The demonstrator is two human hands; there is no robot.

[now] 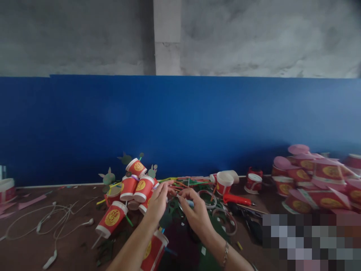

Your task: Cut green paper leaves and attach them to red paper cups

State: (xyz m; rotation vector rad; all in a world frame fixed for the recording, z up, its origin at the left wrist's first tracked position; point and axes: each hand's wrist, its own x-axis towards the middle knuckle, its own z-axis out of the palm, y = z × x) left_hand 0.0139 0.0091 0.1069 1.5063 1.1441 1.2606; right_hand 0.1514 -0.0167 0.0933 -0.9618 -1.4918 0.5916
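Note:
My left hand (158,203) reaches in from the lower left, its fingers bent together toward the middle; anything between them is too small or hidden. My right hand (197,212) has its thumb and index finger pinched together beside it, and what they grip I cannot make out. The two hands are a small gap apart, over dark green cut paper (168,214). Below my left forearm lies a red paper cup (156,250) with a white rim. Behind the hands is a bundle of coloured straws (184,183).
Red cups (129,188) with green paper rabbits (108,177) are heaped at left, near white earphones (50,259). To the right are rolls of clear tape (225,222), a red-handled tool (238,199), black-handled scissors (254,226), and pink-topped cups (328,171). A blue wall panel (180,124) stands behind.

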